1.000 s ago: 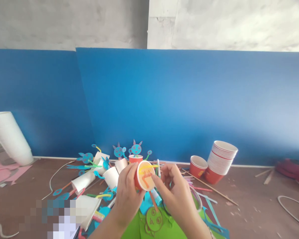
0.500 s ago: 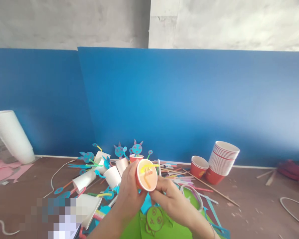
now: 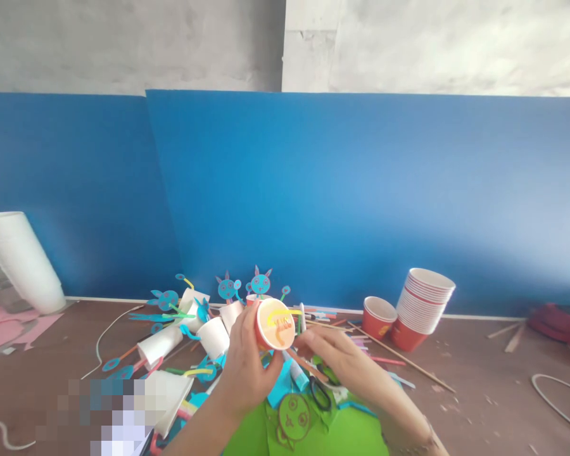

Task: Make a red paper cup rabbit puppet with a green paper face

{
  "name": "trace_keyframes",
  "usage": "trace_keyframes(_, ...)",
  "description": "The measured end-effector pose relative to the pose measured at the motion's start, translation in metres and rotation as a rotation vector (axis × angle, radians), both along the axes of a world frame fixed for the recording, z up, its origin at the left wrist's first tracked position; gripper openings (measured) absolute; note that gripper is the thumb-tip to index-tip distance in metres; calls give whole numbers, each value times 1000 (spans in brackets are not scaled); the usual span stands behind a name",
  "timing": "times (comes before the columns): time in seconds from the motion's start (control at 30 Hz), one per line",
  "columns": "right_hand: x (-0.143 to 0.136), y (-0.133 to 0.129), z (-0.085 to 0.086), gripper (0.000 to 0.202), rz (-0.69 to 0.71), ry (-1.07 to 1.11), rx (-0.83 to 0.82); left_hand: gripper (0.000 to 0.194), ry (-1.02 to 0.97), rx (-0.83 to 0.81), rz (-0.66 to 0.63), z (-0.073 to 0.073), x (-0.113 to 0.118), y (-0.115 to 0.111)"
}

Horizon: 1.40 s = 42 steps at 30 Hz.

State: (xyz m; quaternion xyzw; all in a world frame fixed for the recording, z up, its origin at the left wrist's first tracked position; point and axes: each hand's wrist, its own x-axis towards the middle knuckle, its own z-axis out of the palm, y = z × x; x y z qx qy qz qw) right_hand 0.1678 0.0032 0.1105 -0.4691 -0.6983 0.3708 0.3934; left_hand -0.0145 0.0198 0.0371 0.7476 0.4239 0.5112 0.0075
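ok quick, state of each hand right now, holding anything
Left hand: closed around a red cup.
Right hand: partly curled beside the cup; cannot tell whether its grip is shut on anything.

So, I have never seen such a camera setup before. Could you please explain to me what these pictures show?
No machine is here, only a person, filmed by a camera worn on the head, looking forward and down. The bare left hand holds a red cup, tilted, its mouth facing the camera and a yellow straw in it. The bare right hand is close to the cup; whether it grips anything, I cannot tell. On the table are white cups, blue figures and green paper; a cup stack is to the right.
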Motion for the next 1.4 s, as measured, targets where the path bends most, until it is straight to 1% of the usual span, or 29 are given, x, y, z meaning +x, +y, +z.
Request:
trace_keyframes(0.07,0,7,-4,35,-134,62,-25,76,57,50,35,-3,1,0)
trace_keyframes(0.13,-2,13,-8,35,-212,118,-71,71,125,100,44,-6,3,0)
trace_keyframes(0.27,-6,17,-14,28,-241,223,-134,65,204,135,24,-12,7,-3)
trace_keyframes(0.37,-7,17,-19,23,-264,248,-76,63,237,142,10,-15,8,-4)
trace_keyframes(0.47,-9,16,-22,23,-281,207,4,62,266,155,-2,-16,9,-4)
trace_keyframes(0.63,-20,10,-21,20,-353,159,153,64,182,128,-33,-18,9,-5)
trace_keyframes(0.7,-23,6,-19,20,-355,147,236,66,132,73,-77,-19,9,-6)
trace_keyframes(0.77,-24,3,-18,22,-331,173,283,67,66,-4,-155,-19,10,-6)
trace_keyframes(0.83,-23,1,-17,22,-280,253,235,66,-19,-85,-250,-16,10,-6)
trace_keyframes(0.93,-19,-4,-15,21,-175,337,92,61,-145,-176,-358,-8,9,-5)
trace_keyframes(1.03,-19,-10,-9,19,-103,299,27,58,-203,-210,-406,1,7,-4)
trace_keyframes(1.1,-21,-14,-4,16,-92,273,12,57,-208,-233,-431,4,6,-4)
trace_keyframes(1.2,-26,-16,-1,11,-143,243,15,59,-201,-271,-450,4,6,-5)
trace_keyframes(1.27,-27,-15,-1,9,-180,185,28,62,-197,-266,-444,1,6,-5)
trace_keyframes(1.33,-27,-14,-3,8,-222,69,65,63,-198,-247,-435,-3,7,-5)
trace_keyframes(1.4,-25,-12,-6,10,-290,-99,125,64,-200,-246,-427,-6,7,-5)
